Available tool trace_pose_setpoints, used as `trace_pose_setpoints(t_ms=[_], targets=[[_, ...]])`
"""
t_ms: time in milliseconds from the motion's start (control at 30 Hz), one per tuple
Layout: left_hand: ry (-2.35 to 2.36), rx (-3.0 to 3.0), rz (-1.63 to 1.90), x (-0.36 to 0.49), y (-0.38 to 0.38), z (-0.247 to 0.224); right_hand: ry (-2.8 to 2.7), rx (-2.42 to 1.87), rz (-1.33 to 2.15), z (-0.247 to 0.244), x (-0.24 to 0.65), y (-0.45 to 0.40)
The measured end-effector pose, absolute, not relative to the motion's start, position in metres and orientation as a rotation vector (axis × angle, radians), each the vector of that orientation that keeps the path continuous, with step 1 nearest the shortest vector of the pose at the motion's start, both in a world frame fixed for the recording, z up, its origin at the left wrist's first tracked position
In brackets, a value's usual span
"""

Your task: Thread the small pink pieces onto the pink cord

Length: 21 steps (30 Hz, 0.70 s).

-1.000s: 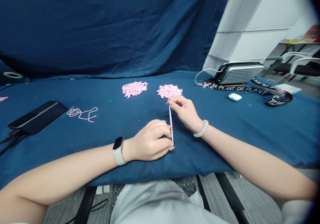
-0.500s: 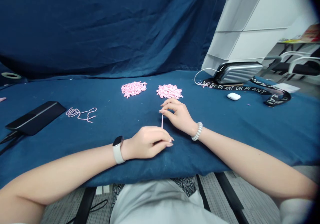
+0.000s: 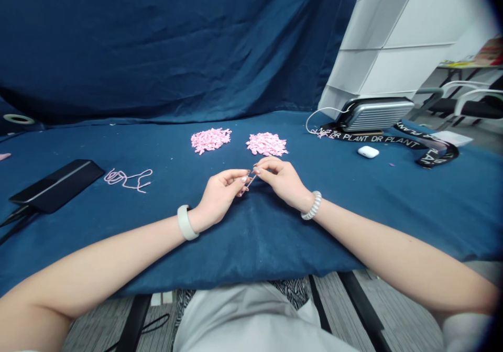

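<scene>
A short length of pink cord (image 3: pixel 252 179) runs between my two hands, slanting from the fingertips of one to the other. My left hand (image 3: pixel 223 192) pinches its lower end between thumb and fingers. With thumb and forefinger, my right hand (image 3: pixel 283 180) grips the upper end. The fingertips of both hands nearly meet, and part of the cord is hidden among them. Just beyond the right hand lies a heap of small pink pieces (image 3: pixel 266 144), possibly knotted cord. A second similar heap (image 3: pixel 211 140) lies to its left.
On the left are a loose tangle of pink cord (image 3: pixel 126 178) and a black device (image 3: pixel 58 185) with a cable. A white earphone case (image 3: pixel 368 152), a black lettered strap (image 3: pixel 377 139) and a ribbed silver case (image 3: pixel 379 115) lie on the right. Blue cloth (image 3: pixel 176 257) covers the table.
My left hand has moved up and turned, bringing its fingertips close to the right hand's. The cord stretch between them now slants instead of standing upright. My right hand has barely moved.
</scene>
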<state>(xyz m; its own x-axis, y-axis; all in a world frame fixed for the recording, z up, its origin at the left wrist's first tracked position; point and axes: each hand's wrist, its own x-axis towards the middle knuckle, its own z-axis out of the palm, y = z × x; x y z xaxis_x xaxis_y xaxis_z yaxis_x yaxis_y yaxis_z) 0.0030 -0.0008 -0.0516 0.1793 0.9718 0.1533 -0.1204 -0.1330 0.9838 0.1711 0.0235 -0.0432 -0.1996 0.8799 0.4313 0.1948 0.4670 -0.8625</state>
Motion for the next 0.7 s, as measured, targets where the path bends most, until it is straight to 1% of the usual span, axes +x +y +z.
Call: trace_pose_setpoints(t_ms=[133, 267, 367, 533, 700], targets=[[0.876, 1.341, 1.096, 0.005, -0.001, -0.048, -1.666, -0.909, 0.885, -0.041, 0.167, 0.017], [0.937, 1.449, 0.99, 0.004, -0.004, -0.046, -1.667, -0.901, 0.974, -0.04, 0.164, 0.012], [0.956, 1.446, 0.984, 0.004, -0.004, -0.046, -1.632, -0.883, 1.033, -0.041, 0.163, 0.013], [0.953, 1.4, 0.996, 0.004, -0.004, -0.048, -1.422, -0.899, 1.166, -0.042, 0.169, 0.021], [0.968, 1.392, 1.01, 0.005, -0.005, -0.048, -1.471, -0.895, 1.136, -0.042, 0.171, 0.023]])
